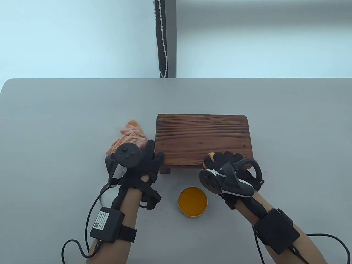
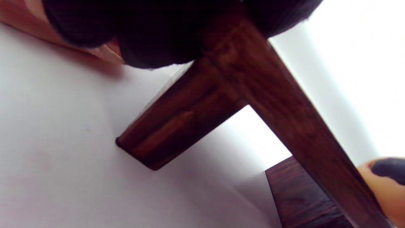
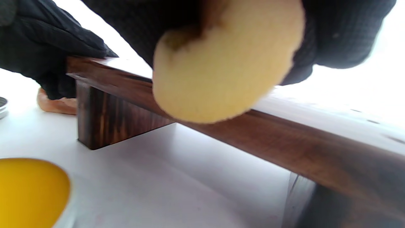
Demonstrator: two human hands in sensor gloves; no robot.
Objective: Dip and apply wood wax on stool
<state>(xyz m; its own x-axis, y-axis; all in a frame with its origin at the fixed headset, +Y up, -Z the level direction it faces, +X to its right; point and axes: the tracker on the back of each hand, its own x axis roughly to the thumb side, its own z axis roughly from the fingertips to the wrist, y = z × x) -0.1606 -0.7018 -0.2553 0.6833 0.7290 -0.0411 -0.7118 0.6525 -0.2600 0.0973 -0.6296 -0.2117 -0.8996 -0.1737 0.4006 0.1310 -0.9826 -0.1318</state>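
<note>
While the stool (image 1: 203,139) sits in the middle of the table view on the gray table (image 1: 55,123), we see both gloved hands come up from the bottom edge. The left hand (image 1: 143,162) is at the lower left corner of the stool's top. Its thumb lies on the top and its fingers curl down over the side, so it holds that corner. In the left wrist view the dark fingers (image 2: 152,38) wrap the wood at the top of the frame, and a stool leg (image 2: 177,123) stands on the table in the middle.

The right hand (image 1: 228,162) is at the lower right part of the stool's top, by the near edge. It pinches a small yellow sponge (image 1: 211,157). In the right wrist view the sponge (image 3: 221,69) fills the top middle of the frame, held by dark fingers (image 3: 341,34), and its bottom meets the near edge of the stool (image 3: 284,136). We cannot tell how hard it presses.

The round tin of wax (image 1: 192,202), bright yellow inside, sits on the table in the lower middle of the table view, near the stool's front and between the two arms. It also shows at the lower left of the right wrist view.

A crumpled peach cloth (image 1: 130,136) lies just left of the stool, partly under the left hand's tracker (image 1: 125,158). A round silver lid (image 1: 104,194) peeks out by the left wrist.
</note>
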